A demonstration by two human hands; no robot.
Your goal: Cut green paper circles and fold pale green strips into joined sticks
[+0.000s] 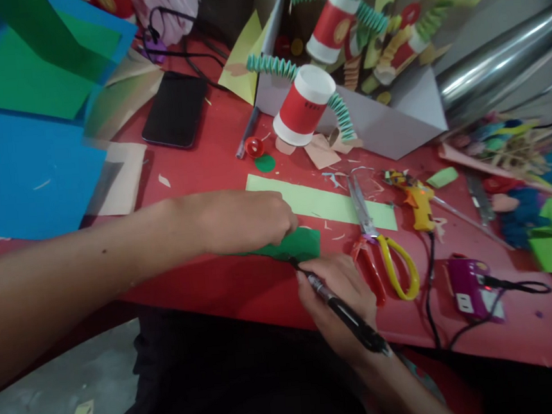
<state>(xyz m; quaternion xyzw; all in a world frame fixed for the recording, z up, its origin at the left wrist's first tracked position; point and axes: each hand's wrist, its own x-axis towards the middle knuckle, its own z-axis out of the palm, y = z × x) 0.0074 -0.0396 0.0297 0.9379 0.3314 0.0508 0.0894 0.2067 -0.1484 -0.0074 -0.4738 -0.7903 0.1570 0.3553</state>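
My right hand (338, 288) is closed around a black pen (348, 322), whose tip meets the lower edge of a dark green paper piece (306, 244). My left hand (252, 219), fingers curled under, presses down on that same paper; its fingertips are mostly hidden. Just beyond lies a pale green paper strip (314, 202). Scissors with one red and one yellow handle (400, 267) rest partly across the strip, blades pointing away. A small green paper circle (265, 163) and a red cap-like piece (254, 147) lie past my left hand.
A red-and-white paper cup with pleated arms (304, 104) stands before a white box (394, 126) of similar figures. To the right are a yellow glue gun (419, 204) and a purple corded device (469, 287). A phone (175, 109) and blue paper sheets (21, 171) lie left.
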